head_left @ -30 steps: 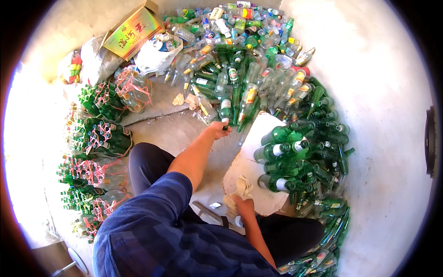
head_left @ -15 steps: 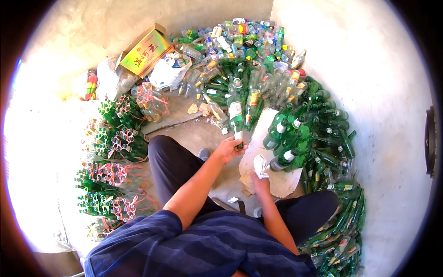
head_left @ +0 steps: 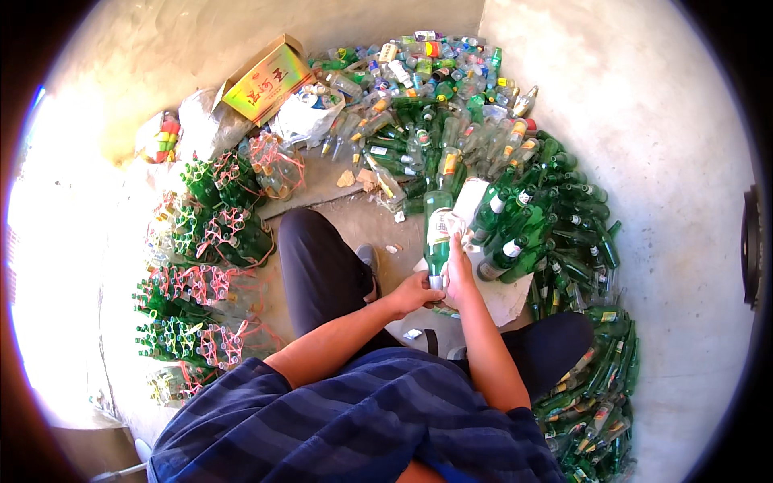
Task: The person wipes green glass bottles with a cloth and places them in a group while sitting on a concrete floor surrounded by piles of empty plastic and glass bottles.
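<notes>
My left hand [head_left: 416,293] is closed around the neck of a green glass bottle [head_left: 439,255], whose base points away from me. The bottle has a pale label and a whitish neck wrap. Against its right side, my right hand [head_left: 459,267] presses a white cloth [head_left: 456,227] that is bunched in the fingers. Just right of my hands, green bottles [head_left: 505,256] with white neck labels lie over a pale cardboard sheet [head_left: 509,303].
Heaps of loose green bottles [head_left: 576,233] curve along the right wall. Mixed plastic bottles [head_left: 451,68] pile up at the back. On the left stand bottle bundles tied with pink string [head_left: 229,225]. A yellow carton [head_left: 267,84] and a white plastic bag [head_left: 306,121] rest behind them.
The bottle has come nearer to me and slightly right in my left hand. My right hand has risen with the cloth from beside the cardboard to the bottle's side.
</notes>
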The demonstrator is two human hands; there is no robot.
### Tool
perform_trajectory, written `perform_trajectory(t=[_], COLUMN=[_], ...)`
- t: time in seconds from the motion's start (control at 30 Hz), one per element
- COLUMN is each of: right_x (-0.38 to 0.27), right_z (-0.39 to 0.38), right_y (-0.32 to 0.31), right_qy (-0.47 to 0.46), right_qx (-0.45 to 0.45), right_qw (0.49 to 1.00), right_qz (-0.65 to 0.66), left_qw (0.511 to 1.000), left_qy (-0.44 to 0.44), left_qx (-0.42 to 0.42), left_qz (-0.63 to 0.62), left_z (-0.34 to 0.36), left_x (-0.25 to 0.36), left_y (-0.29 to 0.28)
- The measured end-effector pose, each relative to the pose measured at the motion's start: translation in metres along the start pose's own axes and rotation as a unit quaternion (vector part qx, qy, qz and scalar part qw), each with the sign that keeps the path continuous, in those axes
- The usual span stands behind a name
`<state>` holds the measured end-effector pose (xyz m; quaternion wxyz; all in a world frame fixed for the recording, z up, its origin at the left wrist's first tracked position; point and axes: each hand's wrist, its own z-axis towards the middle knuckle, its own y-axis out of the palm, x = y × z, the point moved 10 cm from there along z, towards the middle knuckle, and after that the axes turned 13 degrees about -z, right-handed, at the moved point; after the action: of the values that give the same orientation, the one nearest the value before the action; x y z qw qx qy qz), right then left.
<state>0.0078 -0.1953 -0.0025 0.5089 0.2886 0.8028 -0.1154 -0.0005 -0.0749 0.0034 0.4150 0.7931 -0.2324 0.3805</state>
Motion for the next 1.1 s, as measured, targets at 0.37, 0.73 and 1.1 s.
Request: perform_trajectory(t=[0.37, 0.73, 1.1], right_x=[-0.129, -0.066, -0.030], right_z=[0.013, 0.011, -0.006], right_y=[0.012, 0.008, 0.048], right_qy=[-0.313, -0.167, -0.031], right_qx=[0.111, 0.058, -0.211], right_qw=[0.914, 0.967, 0.965], right_qz=[-0.235, -0.185, 0.150], left_qw=[0.906, 0.891, 0.981], left_qy=[0.138, 0.115, 0.172], left_qx=[0.115, 0.178, 0.090], left_qz=[0.384, 0.400, -0.015], left_z=[-0.010, -0.020, -0.007], left_x=[0.011, 0.023, 0.038], left_y=[-0.012, -0.012, 0.010])
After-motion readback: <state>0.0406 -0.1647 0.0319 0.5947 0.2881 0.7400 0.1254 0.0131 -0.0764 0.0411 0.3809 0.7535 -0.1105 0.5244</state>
